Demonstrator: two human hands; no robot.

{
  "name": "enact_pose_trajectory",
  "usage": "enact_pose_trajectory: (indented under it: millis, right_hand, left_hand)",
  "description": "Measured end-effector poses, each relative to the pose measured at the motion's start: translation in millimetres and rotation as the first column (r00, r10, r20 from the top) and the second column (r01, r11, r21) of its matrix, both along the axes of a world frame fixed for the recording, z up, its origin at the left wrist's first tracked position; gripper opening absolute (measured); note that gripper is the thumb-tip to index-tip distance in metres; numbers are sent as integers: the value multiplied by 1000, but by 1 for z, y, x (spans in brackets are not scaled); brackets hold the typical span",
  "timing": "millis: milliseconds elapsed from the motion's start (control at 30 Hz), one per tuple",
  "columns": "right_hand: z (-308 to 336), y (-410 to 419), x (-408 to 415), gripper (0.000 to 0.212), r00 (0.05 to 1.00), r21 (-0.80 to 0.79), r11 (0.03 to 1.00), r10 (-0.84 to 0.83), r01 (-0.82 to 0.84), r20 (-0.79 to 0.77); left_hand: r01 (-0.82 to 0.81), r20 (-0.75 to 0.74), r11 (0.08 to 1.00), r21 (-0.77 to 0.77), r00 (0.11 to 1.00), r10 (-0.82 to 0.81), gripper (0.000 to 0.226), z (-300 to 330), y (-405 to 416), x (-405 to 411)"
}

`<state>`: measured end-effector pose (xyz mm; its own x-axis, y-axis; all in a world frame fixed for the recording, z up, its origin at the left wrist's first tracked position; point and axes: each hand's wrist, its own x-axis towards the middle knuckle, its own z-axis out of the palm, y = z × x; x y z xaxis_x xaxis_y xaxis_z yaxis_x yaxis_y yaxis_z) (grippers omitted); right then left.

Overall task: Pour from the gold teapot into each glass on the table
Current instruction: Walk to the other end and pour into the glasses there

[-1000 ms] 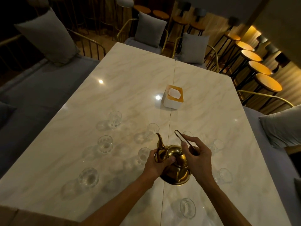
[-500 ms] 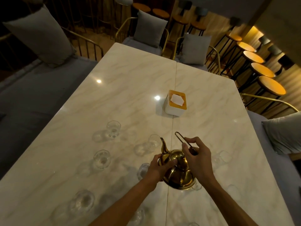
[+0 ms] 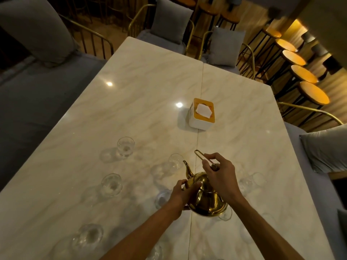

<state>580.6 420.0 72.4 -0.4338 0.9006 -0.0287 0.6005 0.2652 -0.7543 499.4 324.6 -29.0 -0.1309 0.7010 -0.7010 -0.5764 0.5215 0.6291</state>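
I hold the gold teapot (image 3: 206, 201) above the marble table (image 3: 142, 102), its spout pointing away from me toward a clear glass (image 3: 176, 161). My right hand (image 3: 219, 175) grips the thin wire handle on top. My left hand (image 3: 185, 192) is pressed on the lid and shoulder at the spout side. Several clear glasses stand around: one at far left (image 3: 125, 146), one at mid left (image 3: 111, 184), one near left (image 3: 90, 235), one just left of the pot (image 3: 162, 197), one to the right (image 3: 258, 180). Another glass (image 3: 226, 214) shows partly under the pot.
A white and orange tissue box (image 3: 202, 113) stands on the table's centre seam beyond the glasses. Grey cushioned benches run along both long sides, with pillows (image 3: 326, 147) and gold-framed chairs (image 3: 169, 19) at the far end. Round stools (image 3: 313, 92) line the right.
The view has moved forward along the table, so the glasses sit lower in frame. Both hands stay on the teapot, which has come closer to the glass ahead of its spout.
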Motion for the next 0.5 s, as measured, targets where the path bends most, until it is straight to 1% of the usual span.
enact_pose_trajectory:
  millis: [100,300,501]
  right_hand:
    - [0,6,-4,19,999,-11,1000,12,-12,46]
    - [2,11,-10,19,992,-28,998,64,-61,112]
    - [3,14,-12,17,988,-16,997,73,-71,133]
  left_hand:
    - [-16,36,1000,-21,999,16,69,-1,4,1]
    - [-35,89,998,-56,995,39,72,-7,8,4]
    - [-49,128,997,-63,990,57,74,-7,9,6]
